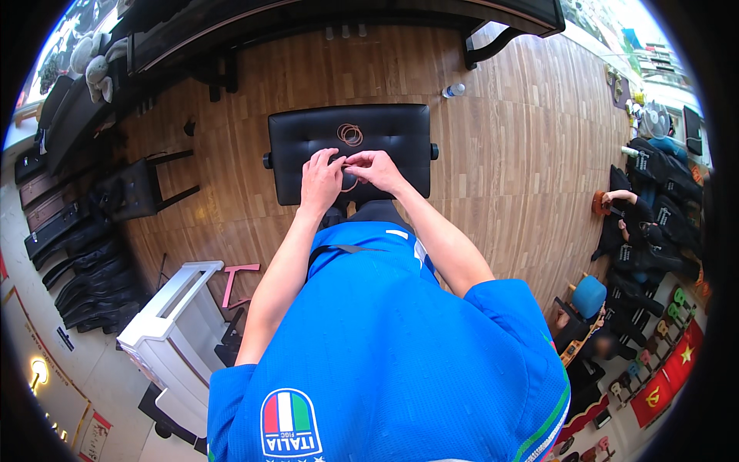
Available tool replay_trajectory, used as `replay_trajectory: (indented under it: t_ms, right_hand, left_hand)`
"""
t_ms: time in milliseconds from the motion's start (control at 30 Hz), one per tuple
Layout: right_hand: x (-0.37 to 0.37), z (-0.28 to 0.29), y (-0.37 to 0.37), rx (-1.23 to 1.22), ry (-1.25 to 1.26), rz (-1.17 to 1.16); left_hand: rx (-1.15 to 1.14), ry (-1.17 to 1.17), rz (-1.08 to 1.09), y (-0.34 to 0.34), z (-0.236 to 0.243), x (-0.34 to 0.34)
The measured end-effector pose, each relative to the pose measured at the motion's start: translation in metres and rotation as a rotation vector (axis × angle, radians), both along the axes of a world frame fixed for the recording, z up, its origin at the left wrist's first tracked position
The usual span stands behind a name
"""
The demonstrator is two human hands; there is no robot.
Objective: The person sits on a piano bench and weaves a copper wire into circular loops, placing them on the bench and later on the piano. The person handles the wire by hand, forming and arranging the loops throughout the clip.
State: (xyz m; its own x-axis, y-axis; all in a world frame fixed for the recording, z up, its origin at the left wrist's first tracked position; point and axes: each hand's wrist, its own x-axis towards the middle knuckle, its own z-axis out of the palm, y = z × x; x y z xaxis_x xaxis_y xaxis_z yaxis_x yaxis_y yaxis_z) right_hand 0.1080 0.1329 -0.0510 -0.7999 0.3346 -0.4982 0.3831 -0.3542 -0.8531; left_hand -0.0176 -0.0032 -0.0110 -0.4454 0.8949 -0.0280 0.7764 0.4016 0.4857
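Note:
My left hand [319, 182] and my right hand [375, 171] meet over a black padded bench [404, 127], fingertips pinched close together. A copper-coloured string [351, 187] curves out below my fingers, between the two hands. The exact spot where the fingertips grip it is hidden. Just beyond my hands, a loose coil of similar copper-coloured string [350, 135] lies on the bench seat, touched by neither hand.
The bench has a round knob [435, 151] on its right side. A plastic bottle [454, 90] is on the wooden floor [500, 154]. A long black piano-like body [308, 17] spans the far side. A white stand [173, 308] is at left; a person [627, 212] sits far right.

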Motion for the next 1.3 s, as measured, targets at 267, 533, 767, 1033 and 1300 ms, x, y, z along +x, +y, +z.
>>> replay_trajectory:
  t_ms: [267, 533, 767, 1033, 1300]
  right_hand:
    - [0.003, -0.007, -0.007, 0.483, 0.048, 0.009]
    - [0.008, -0.004, -0.008, 0.181, -0.057, -0.085]
    - [0.01, -0.008, -0.005, -0.035, -0.027, -0.161]
    - [0.014, -0.017, -0.016, -0.033, -0.085, -0.071]
    - [0.021, -0.039, -0.033, -0.048, -0.182, -0.002]
  left_hand:
    - [-0.058, -0.443, 0.167, -0.003, -0.02, -0.003]
    - [-0.169, -1.419, 0.547, 0.002, -0.001, -0.018]
    - [0.193, -1.868, 0.64, -0.005, -0.003, -0.012]
    - [0.003, -1.17, 0.476, -0.017, -0.031, -0.004]
    - [-0.137, -1.05, 0.394, -0.043, -0.042, 0.001]
